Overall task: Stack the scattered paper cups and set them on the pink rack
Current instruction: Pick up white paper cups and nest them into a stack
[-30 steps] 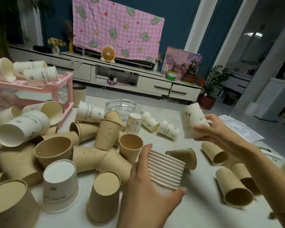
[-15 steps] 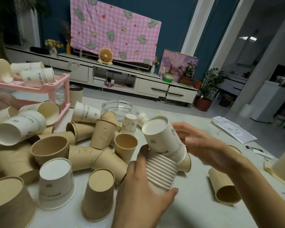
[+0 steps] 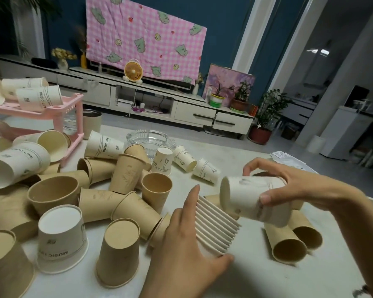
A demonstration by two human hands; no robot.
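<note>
My left hand (image 3: 187, 244) grips one nested stack of white cups (image 3: 215, 225) above the table (image 3: 256, 274); my right hand (image 3: 297, 188) clasps one white cup (image 3: 252, 201) beside it. Three cups lie on the pink rack (image 3: 58, 108) at the table's left edge.

"MUSIC LIFE" in dark capitals, running along the side, reads on several white cups: rack cup (image 3: 40, 97) lying on the pink rack (image 3: 58, 108); big cup (image 3: 15, 162) lying on its side at far left; leaning cup (image 3: 103, 145) near the ashtray (image 3: 149, 137). Front cup (image 3: 61, 235), standing rim-down on the counter (image 3: 256, 276), shows the same words upside down. Small cup (image 3: 206, 171) lying further back shows only "LIFE". Upright small cup (image 3: 163, 161) has print down its side, too small to read. Held cup (image 3: 253, 201) has blurred marks, unreadable. Brown cups: no readable text.
</note>
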